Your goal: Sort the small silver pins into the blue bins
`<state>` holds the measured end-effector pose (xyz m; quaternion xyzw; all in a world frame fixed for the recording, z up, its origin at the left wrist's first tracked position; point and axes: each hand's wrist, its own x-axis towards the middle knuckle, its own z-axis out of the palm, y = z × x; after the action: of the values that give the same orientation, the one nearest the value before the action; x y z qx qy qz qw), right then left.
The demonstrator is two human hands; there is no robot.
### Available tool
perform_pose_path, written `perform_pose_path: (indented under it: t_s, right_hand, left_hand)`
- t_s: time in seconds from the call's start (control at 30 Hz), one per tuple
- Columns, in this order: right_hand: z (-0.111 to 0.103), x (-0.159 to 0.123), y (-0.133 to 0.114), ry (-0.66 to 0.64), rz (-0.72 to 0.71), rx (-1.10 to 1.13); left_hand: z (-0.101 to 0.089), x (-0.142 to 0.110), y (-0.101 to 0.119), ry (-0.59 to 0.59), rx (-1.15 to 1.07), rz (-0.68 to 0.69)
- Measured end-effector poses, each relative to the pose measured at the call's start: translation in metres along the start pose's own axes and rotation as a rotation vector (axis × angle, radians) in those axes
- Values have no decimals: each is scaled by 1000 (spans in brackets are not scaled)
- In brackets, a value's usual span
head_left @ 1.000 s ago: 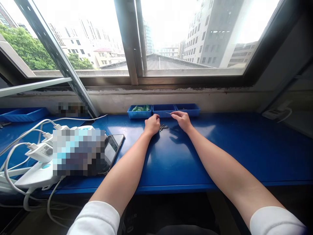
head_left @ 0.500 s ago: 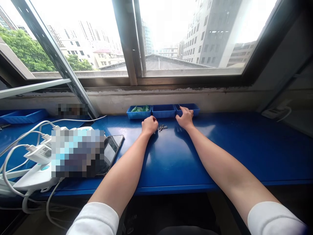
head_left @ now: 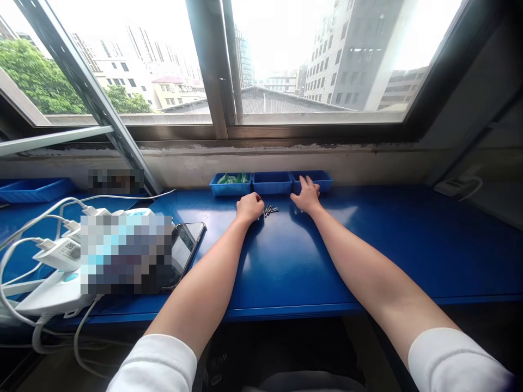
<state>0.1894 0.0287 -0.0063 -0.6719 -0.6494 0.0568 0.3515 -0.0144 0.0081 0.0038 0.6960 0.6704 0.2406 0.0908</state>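
Several thin, short metal pieces (head_left: 270, 210), like screws or bits, lie in a loose pile on the blue tabletop (head_left: 281, 261). Just left of the pile, my left hand (head_left: 250, 208) has its thumb and fingers pinched together; whatever may be in them is too small to make out. My right hand (head_left: 306, 195) reaches over the front edge of the right blue bin (head_left: 325, 181), fingers spread, with nothing visible in them. Beside that bin stands the middle blue bin (head_left: 272, 184). The left blue bin (head_left: 231, 188) contains green, crumpled-looking items (head_left: 233, 178).
A white power strip (head_left: 53, 296) with plugged-in chargers and cables sits at the left, partly blurred out. Near it lies a dark phone (head_left: 186, 250). Blue trays (head_left: 38, 190) stand at the far left, behind a metal shelf post (head_left: 106, 120). Windows rise behind the bins.
The fingers of my right hand have spread apart over the right bin; the thin thing that stuck out at their tips is out of sight. My left hand stays pinched beside the pile.
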Motion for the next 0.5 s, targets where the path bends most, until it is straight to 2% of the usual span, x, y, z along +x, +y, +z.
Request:
perform_pose_path:
  t_s: [0.1,0.23,0.37,0.5]
  right_hand:
    - [3,0,2,-28,2,-3]
    - [8,-2,-1,73,-48,36]
    - [9,-8,-9,151,-177,85]
    - [9,-13,-14,36,-387,154]
  left_hand:
    - [-1,0,3,-24,2,-15]
    - [-5,-2,6,-70,27,-23]
    - [-7,-5,8,-108,43,-10]
    - [-9,-6,8,-126,69,4]
